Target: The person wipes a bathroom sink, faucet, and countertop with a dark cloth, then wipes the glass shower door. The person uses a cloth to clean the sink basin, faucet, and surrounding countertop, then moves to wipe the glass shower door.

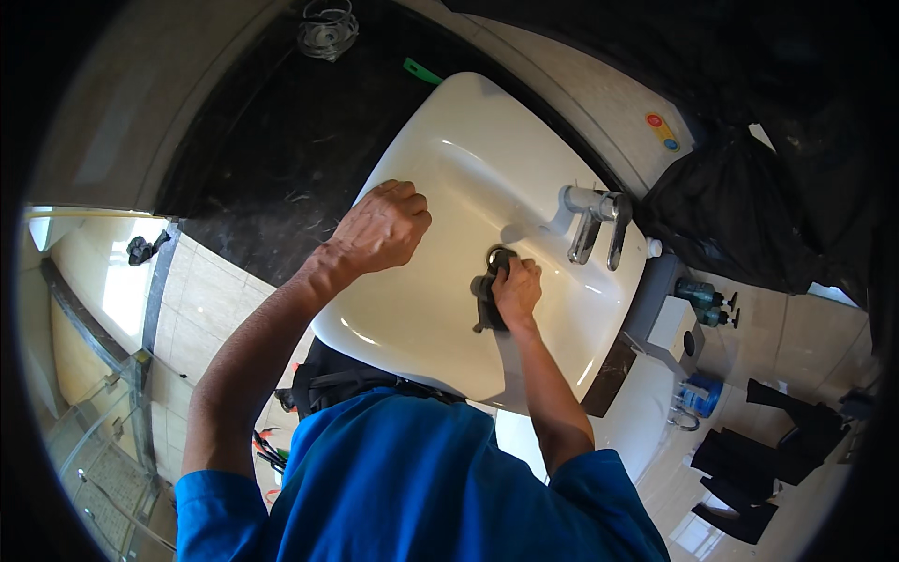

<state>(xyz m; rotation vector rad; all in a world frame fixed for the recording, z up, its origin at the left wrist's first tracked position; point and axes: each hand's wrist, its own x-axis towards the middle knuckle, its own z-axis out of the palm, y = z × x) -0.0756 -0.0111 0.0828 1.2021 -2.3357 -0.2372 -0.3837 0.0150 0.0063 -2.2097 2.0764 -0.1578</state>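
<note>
One person in a blue shirt (403,482) leans over one white sink (375,323), two bare forearms reaching across its near edge. The right hand (520,292) is down in the basin, its fingers closed over one dark cloth (486,309). The grip is narrow: the cloth is bunched under the fingers and thumb, and its loose end trails toward the person on the basin floor. The cloth lies just beside the one round drain (496,251), partly overlapping its edge in this view.

The left hand (384,225) is over the left side of the sink, knuckles up and fingers curled into a loose fist. Its fingertips are tucked out of sight, so whether it holds anything, or presses on the sink, cannot be told.

Past the right hand, to its right, stands one chrome faucet (599,220), well apart from both hands. To the left runs one black countertop (272,178); one green strip (423,71) lies near the sink's far corner, and one clear, coiled-looking object (328,33) sits farther off. Away to the right are two pump bottles (702,302), side by side, and one blue container (703,393).
</note>
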